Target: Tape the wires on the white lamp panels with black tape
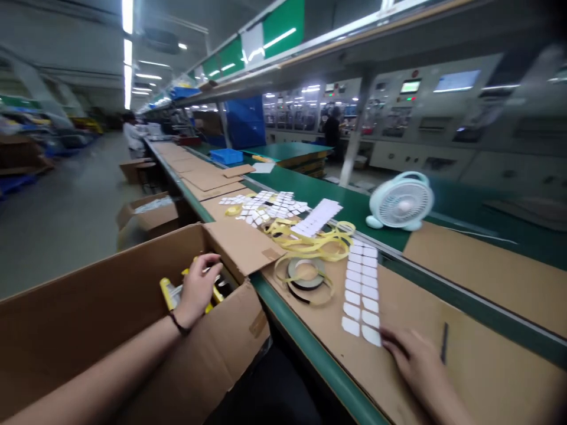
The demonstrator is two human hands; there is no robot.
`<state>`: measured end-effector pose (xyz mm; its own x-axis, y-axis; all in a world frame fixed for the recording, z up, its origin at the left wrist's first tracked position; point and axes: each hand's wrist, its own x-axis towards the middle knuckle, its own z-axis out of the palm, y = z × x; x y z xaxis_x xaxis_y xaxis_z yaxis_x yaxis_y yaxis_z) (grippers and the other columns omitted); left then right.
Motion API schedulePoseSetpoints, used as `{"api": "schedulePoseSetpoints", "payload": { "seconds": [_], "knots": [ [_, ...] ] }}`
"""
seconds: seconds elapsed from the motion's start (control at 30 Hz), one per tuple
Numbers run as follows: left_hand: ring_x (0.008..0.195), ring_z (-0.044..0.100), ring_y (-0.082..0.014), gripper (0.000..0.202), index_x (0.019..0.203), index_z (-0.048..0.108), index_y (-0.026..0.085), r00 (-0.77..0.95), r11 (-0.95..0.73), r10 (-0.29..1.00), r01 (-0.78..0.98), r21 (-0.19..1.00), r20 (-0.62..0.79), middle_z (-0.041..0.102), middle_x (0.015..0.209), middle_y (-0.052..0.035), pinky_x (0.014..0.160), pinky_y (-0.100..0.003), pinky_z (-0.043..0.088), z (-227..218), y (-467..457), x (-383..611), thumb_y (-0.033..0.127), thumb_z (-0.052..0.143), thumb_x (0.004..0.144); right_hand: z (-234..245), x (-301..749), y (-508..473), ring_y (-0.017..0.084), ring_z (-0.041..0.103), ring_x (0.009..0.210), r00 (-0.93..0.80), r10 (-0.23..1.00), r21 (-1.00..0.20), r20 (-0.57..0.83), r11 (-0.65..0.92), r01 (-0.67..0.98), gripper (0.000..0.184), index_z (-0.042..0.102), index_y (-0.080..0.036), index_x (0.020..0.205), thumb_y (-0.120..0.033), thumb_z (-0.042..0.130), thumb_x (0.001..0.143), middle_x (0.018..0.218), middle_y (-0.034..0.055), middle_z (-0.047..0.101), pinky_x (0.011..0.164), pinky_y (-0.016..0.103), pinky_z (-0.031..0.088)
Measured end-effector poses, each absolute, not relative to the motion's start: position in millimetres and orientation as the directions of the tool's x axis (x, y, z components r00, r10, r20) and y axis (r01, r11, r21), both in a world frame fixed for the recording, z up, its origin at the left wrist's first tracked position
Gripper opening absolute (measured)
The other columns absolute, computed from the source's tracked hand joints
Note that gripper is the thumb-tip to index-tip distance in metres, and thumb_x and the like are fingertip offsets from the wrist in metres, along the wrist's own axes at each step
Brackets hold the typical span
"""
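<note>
My left hand (pixel 198 287) reaches down into an open cardboard box (pixel 110 307) at the left. Its fingers curl over yellow-and-dark parts (pixel 170 293) inside, though what they grip is hidden. My right hand (pixel 416 360) lies flat on the cardboard sheet (pixel 487 378) covering the bench, fingertips touching the nearest of two rows of white sticker pads (pixel 362 289). A roll of dark tape (pixel 305 273) with loose yellow backing strip (pixel 316 243) lies just beyond the pads.
A small pale-blue desk fan (pixel 401 202) stands on the green conveyor (pixel 443 203). More white pads (pixel 270 205) are scattered farther along. A dark pen-like stick (pixel 444 342) lies right of my hand. Other cardboard boxes (pixel 148 215) sit on the aisle floor; a person (pixel 132 134) stands far off.
</note>
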<state>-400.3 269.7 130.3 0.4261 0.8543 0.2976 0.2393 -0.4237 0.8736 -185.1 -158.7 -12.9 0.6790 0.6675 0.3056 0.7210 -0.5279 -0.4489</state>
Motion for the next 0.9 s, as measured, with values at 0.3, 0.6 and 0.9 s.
{"api": "schedulePoseSetpoints", "payload": {
  "seconds": [0.3, 0.6, 0.9],
  "knots": [
    [0.098, 0.057, -0.0227, 0.044, 0.109, 0.061, 0.019, 0.892, 0.223, 0.034, 0.434, 0.873, -0.452, 0.063, 0.11, -0.009, 0.076, -0.029, 0.048, 91, 92, -309, 0.034, 0.07, 0.069, 18, -193, -123, 0.024, 0.048, 0.124, 0.715, 0.66, -0.555, 0.23, -0.515, 0.654, 0.033, 0.062, -0.028, 0.117, -0.024, 0.058, 0.084, 0.122, 0.0089, 0.061, 0.103, 0.053, 0.027],
    [0.086, 0.063, -0.0225, 0.052, 0.113, 0.052, 0.012, 0.827, 0.345, -0.062, 0.543, 0.765, -0.559, 0.064, 0.096, -0.0123, 0.076, -0.034, 0.052, 75, 93, -241, 0.053, 0.057, 0.081, 37, -164, -147, 0.019, 0.062, 0.079, 0.751, 0.522, -0.657, 0.403, -0.406, 0.635, 0.017, 0.072, -0.022, 0.08, -0.014, 0.056, 0.08, 0.081, 0.0042, 0.071, 0.079, 0.035, 0.04],
    [0.076, 0.064, -0.0173, 0.04, 0.101, 0.061, 0.015, 0.809, 0.159, -0.409, 0.519, 0.84, -0.423, 0.067, 0.092, -0.0084, 0.072, -0.029, 0.051, 61, 34, -205, 0.029, 0.077, 0.067, 76, -188, -212, 0.017, 0.063, 0.068, 0.668, 0.738, -0.973, -0.095, -0.21, 0.094, 0.017, 0.073, -0.017, 0.078, -0.033, 0.069, 0.074, 0.073, 0.0045, 0.07, 0.066, 0.028, 0.048]
  ]
}}
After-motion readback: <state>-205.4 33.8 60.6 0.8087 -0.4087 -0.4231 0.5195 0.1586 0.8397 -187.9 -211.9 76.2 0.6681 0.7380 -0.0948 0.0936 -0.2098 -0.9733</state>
